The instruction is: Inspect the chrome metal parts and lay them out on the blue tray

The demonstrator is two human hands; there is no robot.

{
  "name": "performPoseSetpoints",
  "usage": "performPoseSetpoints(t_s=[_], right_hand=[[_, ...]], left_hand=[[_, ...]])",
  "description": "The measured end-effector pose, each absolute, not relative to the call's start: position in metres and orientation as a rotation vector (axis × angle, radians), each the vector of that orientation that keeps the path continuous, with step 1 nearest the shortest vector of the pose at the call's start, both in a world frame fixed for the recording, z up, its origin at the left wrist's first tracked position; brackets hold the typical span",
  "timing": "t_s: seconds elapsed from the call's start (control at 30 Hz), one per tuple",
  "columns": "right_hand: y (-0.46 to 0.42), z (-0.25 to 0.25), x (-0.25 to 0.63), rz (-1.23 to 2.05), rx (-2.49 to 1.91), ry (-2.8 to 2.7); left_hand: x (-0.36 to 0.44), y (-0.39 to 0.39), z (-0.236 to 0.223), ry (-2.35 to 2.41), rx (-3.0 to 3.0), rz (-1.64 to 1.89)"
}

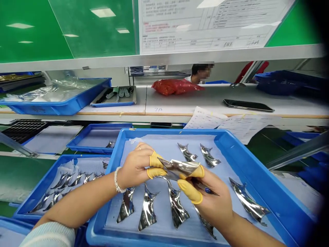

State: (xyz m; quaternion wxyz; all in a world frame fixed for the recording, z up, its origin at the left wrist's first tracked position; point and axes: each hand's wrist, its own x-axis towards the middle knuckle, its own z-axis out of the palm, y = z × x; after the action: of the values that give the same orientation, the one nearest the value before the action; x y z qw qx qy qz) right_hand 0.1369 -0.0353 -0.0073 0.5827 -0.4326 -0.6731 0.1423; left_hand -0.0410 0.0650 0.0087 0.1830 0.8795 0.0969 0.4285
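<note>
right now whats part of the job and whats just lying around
Part of the job: left hand, right hand, the shiny curved metal piece they hold, the like pieces in the blue tray.
Lying about: red plastic bag, black phone, printed papers.

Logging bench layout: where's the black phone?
In the head view, the black phone lies flat on the white upper shelf at the right, right of the red bag and just beyond the paper sheets.

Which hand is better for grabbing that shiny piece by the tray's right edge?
Probably the right hand: it sits nearest the shiny curved piece, while the left hand is farther away. But both are pinching another piece now.
</note>
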Motion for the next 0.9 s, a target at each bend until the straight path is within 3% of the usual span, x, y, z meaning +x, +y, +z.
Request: performPoseSetpoints(t_s=[0.2,0.4,0.57,0.9], right_hand=[[-0.033,-0.007,0.138,0.426,-1.012,-1.515],[-0.02,-0.013,0.139,0.994,-0.973,-1.275],[-0.015,-0.013,0.133,1.364,-0.886,-1.059],[-0.015,-0.012,0.132,1.47,-0.822,-0.959]], left_hand=[[-0.039,0.065,0.008,0.22,2.365,1.204],[-0.034,0.069,0.001,0.393,1.574,0.866],[-0.025,0.082,-0.004,0.437,1.266,0.853],[-0.022,0.087,-0.006,0.45,1.168,0.805]])
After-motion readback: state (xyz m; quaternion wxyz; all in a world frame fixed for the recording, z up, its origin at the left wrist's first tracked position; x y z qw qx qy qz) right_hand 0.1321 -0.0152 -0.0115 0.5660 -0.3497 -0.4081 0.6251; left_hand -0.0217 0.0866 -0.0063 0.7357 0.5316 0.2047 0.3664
